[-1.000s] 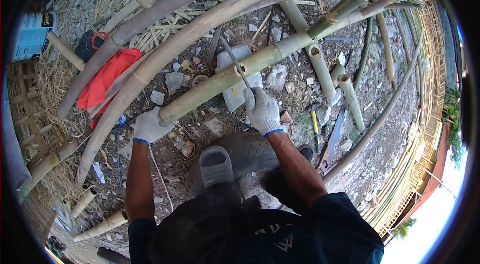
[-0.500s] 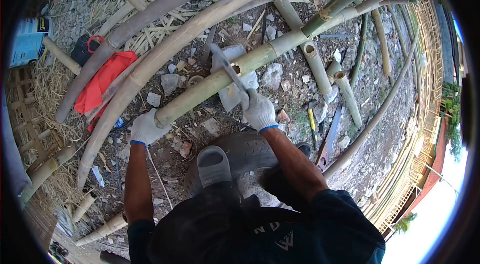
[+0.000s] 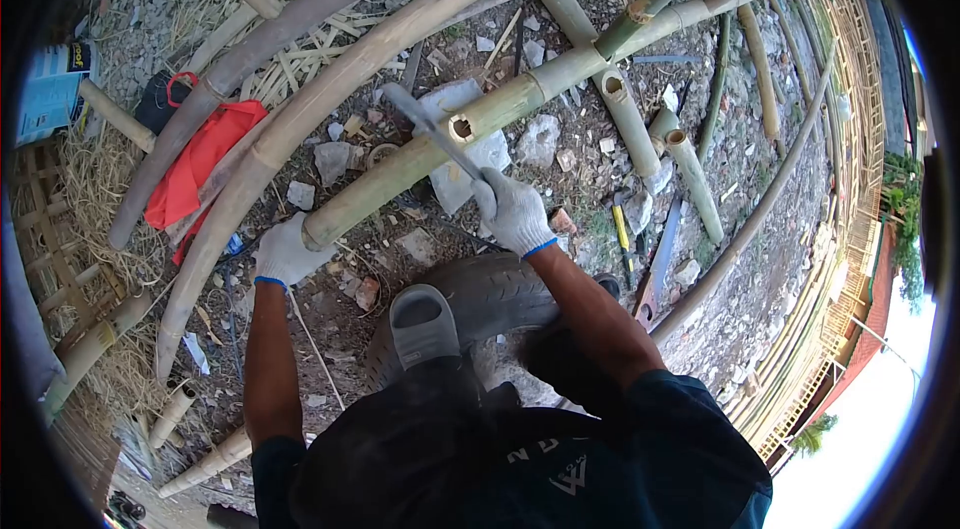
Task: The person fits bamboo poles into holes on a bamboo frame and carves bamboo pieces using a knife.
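Note:
A long green bamboo pole (image 3: 395, 175) runs diagonally across the middle, with a ragged hole (image 3: 462, 128) cut in its upper side. My left hand (image 3: 290, 251), in a white knit glove, is closed round the pole's lower left end. My right hand (image 3: 513, 214), gloved the same way, grips the near end of a long grey metal blade (image 3: 432, 131). The blade lies across the pole just left of the hole, its far end past the pole. Whether it has a handle is hidden by the glove. A pale stone block (image 3: 452, 179) sits under the pole.
A handsaw (image 3: 660, 264) and a yellow-handled tool (image 3: 622, 234) lie on the rubble to the right. Curved bamboo poles (image 3: 262, 157) arch across the left, near a red cloth (image 3: 205, 161). A tyre (image 3: 500, 297) is by my sandalled foot. Cut bamboo pieces (image 3: 694, 187) lie at right.
The blade has swung from above the hole to the left of it, uncovering the hole. My left hand still holds the pole's end. The whole view has shifted slightly.

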The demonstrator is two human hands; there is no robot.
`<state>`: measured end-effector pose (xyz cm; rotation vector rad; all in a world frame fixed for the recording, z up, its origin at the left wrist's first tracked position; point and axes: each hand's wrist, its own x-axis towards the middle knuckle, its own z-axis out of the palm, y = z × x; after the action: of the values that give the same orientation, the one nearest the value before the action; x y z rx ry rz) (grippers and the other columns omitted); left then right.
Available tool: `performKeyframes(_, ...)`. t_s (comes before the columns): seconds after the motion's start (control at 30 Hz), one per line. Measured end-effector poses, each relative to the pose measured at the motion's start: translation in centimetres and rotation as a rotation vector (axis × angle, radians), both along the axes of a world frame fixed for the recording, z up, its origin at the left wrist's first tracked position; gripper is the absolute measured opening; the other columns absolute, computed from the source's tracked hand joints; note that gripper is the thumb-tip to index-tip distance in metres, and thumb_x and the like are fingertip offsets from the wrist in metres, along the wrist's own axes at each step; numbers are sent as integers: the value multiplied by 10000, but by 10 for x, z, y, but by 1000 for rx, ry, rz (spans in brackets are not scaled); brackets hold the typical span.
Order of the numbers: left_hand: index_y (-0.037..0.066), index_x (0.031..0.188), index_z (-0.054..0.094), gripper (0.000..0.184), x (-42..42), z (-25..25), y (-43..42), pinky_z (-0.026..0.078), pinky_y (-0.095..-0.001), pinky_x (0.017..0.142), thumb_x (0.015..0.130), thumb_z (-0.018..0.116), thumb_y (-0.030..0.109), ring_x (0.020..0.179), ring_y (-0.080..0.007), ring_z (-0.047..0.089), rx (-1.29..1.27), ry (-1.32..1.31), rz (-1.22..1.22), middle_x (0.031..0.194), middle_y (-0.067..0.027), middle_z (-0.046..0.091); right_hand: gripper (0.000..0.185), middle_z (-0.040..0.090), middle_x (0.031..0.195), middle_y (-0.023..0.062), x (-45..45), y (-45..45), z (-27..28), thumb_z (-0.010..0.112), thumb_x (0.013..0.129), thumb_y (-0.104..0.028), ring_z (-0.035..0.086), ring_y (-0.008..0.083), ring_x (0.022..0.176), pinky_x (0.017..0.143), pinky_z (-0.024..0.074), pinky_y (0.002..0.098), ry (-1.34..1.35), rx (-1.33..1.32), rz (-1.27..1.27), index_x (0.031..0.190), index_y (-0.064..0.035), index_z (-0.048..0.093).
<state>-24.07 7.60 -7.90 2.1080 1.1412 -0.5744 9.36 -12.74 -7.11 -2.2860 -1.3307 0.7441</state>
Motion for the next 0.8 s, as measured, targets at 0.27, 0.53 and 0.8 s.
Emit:
performKeyframes(0.27,76,1117,676,634,5,7,-1,578,-517,853,725,840,546,975,-426,723,22,21,-2,1000,-246,749,360,698,850,272,12,-6,-18,530,1059,-424,697,465,826,727,539,565,31,-115,-61,1141,-89,636)
performKeyframes(0.53,79,1119,670,636,2,2,1,579,-513,846,734,831,558,966,-423,724,5,6,-9,997,-229,753,248,654,752,52,33,15,55,589,1070,-248,643,200,624,587,529,392,500,258,-403,1183,-30,564)
performKeyframes(0.8,81,1122,675,642,0,-2,3,583,-510,851,720,833,557,961,-421,727,62,-34,10,991,-224,754,221,644,772,285,29,9,1,562,1059,-238,646,525,767,676,477,598,-128,207,-154,994,-26,568)
